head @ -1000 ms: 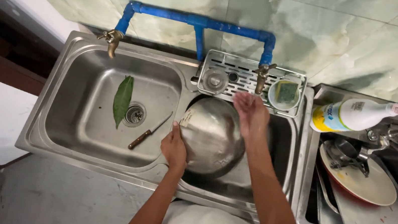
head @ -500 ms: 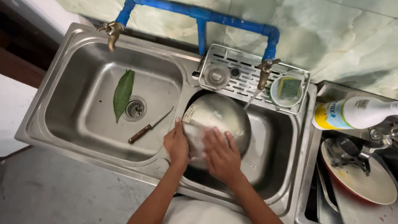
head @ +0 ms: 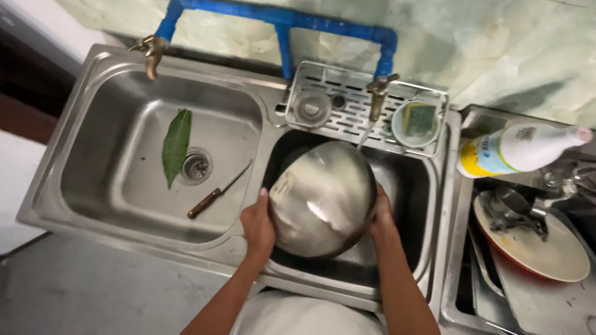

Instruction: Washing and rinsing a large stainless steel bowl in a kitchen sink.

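Bowl (head: 323,197), steel, tilted under the right tap (head: 380,94) in the right sink basin (head: 423,206), our left hand (head: 258,225) and right hand (head: 382,219) gripping opposite rims; rinsing step, we judge; knife (head: 218,190) and leaf (head: 176,145) lie in the left basin.

Silver steel bowl (head: 321,197), green leaf (head: 176,145), blue pipe (head: 278,17), pale green marbled wall (head: 517,50).

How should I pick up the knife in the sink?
Probably by the brown handle of the knife, its lower-left end, reaching down from above. It lies flat on the left sink floor, the blade pointing up-right away from that end, near the leaf.
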